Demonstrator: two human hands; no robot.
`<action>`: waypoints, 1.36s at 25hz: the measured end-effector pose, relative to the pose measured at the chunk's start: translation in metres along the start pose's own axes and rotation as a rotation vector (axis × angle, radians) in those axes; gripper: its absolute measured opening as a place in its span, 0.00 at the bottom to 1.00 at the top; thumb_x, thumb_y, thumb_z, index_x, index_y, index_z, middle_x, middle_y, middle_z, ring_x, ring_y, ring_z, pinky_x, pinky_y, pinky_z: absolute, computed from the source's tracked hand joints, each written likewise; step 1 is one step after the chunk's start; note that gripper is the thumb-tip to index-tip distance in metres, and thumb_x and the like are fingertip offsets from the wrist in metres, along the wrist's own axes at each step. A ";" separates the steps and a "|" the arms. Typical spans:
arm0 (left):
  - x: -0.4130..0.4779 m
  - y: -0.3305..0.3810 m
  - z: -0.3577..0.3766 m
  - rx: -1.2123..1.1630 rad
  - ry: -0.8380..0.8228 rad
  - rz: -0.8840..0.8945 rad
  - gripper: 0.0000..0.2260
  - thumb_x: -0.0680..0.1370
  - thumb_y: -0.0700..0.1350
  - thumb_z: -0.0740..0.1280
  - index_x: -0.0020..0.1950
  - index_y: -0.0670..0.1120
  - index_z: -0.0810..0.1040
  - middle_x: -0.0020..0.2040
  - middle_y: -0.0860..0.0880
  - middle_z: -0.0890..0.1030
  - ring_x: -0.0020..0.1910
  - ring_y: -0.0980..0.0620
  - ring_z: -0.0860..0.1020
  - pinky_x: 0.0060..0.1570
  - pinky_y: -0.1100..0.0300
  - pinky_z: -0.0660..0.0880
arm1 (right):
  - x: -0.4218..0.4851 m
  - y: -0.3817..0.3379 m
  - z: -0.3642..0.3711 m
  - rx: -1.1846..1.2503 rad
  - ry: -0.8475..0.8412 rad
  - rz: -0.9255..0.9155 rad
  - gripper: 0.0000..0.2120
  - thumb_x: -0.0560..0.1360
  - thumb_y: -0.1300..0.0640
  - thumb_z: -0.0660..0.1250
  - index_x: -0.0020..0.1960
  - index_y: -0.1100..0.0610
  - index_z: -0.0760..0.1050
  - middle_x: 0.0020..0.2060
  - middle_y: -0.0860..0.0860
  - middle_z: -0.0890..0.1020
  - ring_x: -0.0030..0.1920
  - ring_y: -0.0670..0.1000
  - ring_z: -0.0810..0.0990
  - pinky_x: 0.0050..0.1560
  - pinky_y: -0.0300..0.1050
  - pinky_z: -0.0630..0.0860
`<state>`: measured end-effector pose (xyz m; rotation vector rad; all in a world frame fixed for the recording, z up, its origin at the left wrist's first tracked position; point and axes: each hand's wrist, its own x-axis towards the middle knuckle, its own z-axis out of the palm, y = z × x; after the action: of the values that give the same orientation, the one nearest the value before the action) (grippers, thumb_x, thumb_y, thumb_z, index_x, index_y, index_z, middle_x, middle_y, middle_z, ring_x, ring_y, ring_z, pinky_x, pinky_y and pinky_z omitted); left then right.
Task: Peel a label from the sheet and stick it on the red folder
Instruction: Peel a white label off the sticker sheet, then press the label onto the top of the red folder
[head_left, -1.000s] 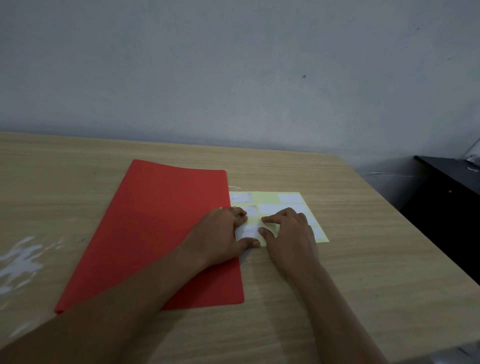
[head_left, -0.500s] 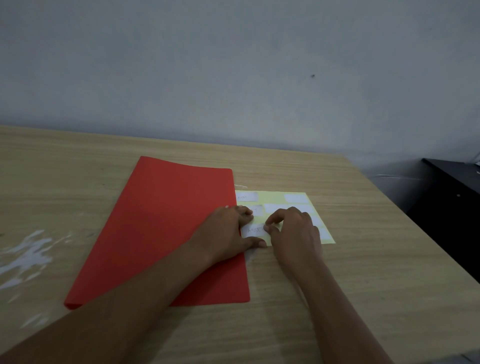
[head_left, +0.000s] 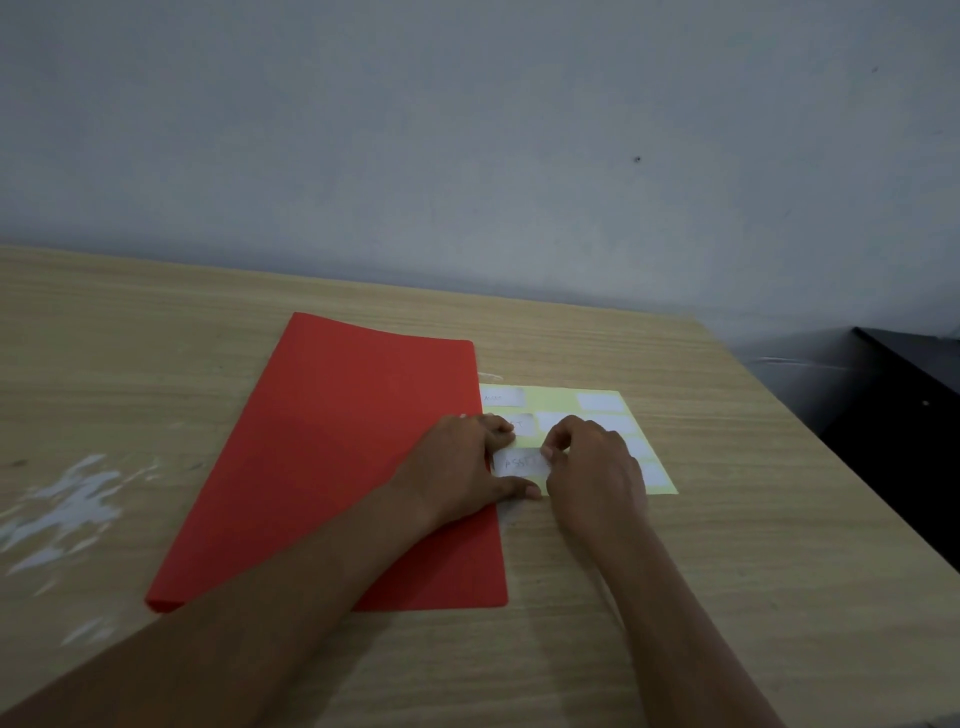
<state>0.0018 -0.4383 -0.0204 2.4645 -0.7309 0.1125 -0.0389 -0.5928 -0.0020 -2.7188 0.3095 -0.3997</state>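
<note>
Red folder (head_left: 332, 457) flat mid-table (head_left: 727, 571), closed, smooth, unlabelled. Yellow sheet (head_left: 558, 397) touching its right edge, toward the table's right side, dotted with white labels. Left hand (head_left: 462, 467) pressed flat across folder edge and sheet, holding nothing. Right hand (head_left: 597, 467) pinching the right end of a handwritten label (head_left: 517, 462) at the sheet's near left corner.

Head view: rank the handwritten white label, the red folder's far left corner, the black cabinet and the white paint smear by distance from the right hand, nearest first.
1. Handwritten white label: at the right hand's fingertips, just to its left.
2. Red folder's far left corner: up and leftward.
3. Black cabinet: off the table, far right.
4. White paint smear: table's left edge, farthest.
</note>
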 end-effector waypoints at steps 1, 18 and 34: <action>0.000 0.000 0.000 -0.009 0.012 -0.003 0.37 0.67 0.67 0.71 0.70 0.47 0.75 0.72 0.53 0.73 0.70 0.56 0.71 0.70 0.61 0.60 | -0.001 0.001 -0.001 0.004 0.006 -0.008 0.08 0.75 0.61 0.64 0.44 0.48 0.74 0.42 0.44 0.79 0.48 0.50 0.75 0.46 0.50 0.73; 0.014 -0.006 -0.034 -0.388 0.345 -0.238 0.15 0.73 0.57 0.71 0.50 0.48 0.87 0.50 0.51 0.87 0.48 0.60 0.83 0.47 0.66 0.76 | 0.036 -0.023 -0.017 0.290 -0.003 0.050 0.06 0.76 0.60 0.62 0.45 0.50 0.75 0.41 0.44 0.80 0.41 0.45 0.78 0.43 0.49 0.75; 0.056 -0.064 -0.055 -0.152 0.349 -0.444 0.07 0.71 0.47 0.70 0.39 0.46 0.87 0.37 0.48 0.86 0.39 0.50 0.82 0.38 0.58 0.76 | 0.088 -0.064 0.050 0.504 -0.027 0.077 0.04 0.76 0.59 0.67 0.49 0.52 0.75 0.42 0.51 0.82 0.43 0.51 0.81 0.38 0.43 0.72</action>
<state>0.0867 -0.3907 0.0072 2.3135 -0.0378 0.2959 0.0693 -0.5419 -0.0009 -2.2108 0.2632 -0.3619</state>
